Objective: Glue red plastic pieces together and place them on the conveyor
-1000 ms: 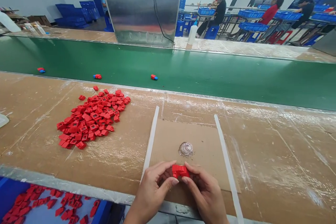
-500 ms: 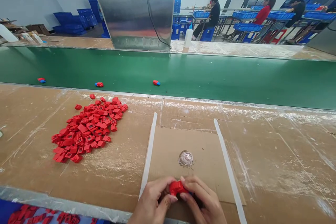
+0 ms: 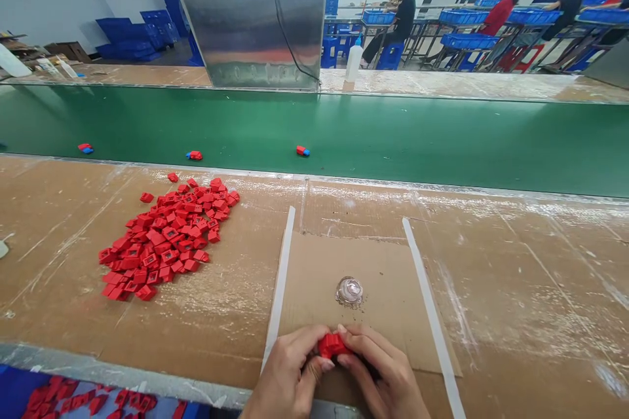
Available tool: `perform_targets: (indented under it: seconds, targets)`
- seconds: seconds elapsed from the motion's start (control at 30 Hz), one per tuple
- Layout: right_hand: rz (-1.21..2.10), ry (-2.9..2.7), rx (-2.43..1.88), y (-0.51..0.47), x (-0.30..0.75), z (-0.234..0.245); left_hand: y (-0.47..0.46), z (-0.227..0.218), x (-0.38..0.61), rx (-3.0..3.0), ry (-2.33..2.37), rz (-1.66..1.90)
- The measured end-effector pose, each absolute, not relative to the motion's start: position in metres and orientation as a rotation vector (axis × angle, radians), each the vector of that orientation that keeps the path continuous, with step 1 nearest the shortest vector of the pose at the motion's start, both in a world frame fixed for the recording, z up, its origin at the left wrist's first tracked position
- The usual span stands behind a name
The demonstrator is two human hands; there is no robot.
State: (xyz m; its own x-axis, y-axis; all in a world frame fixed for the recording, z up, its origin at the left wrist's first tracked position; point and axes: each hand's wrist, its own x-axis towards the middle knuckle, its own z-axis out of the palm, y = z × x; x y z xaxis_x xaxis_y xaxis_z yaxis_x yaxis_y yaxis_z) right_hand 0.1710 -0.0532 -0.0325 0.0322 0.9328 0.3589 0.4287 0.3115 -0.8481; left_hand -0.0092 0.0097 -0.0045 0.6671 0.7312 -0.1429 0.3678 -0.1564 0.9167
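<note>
Both my hands meet at the bottom centre, over a cardboard sheet (image 3: 383, 262) taped to the bench. My left hand (image 3: 287, 376) and my right hand (image 3: 386, 376) pinch one small red plastic part (image 3: 332, 344) between thumbs and fingertips. Just beyond them a small blob of clear glue (image 3: 349, 291) sits on the cardboard. A heap of several like red parts (image 3: 167, 236) lies on the bench to the left.
A green conveyor belt (image 3: 417, 137) runs across behind the bench, carrying three red-and-blue pieces (image 3: 303, 151). A metal box (image 3: 250, 26) and a white bottle (image 3: 354, 62) stand beyond it. More red parts fill a blue bin (image 3: 73, 399) at bottom left. Other people sit at far tables.
My hands stay pinched on the red part, shifting slightly lower in view. The pieces on the belt have drifted a little to the right.
</note>
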Motion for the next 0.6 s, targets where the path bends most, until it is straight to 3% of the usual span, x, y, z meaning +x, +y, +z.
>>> perform_targets:
  seconds: [0.6]
  targets:
    - [0.808, -1.192, -1.334, -0.047, 0.161, -0.028, 0.004, -0.003, -0.002, 1.541, 0.946, 0.548]
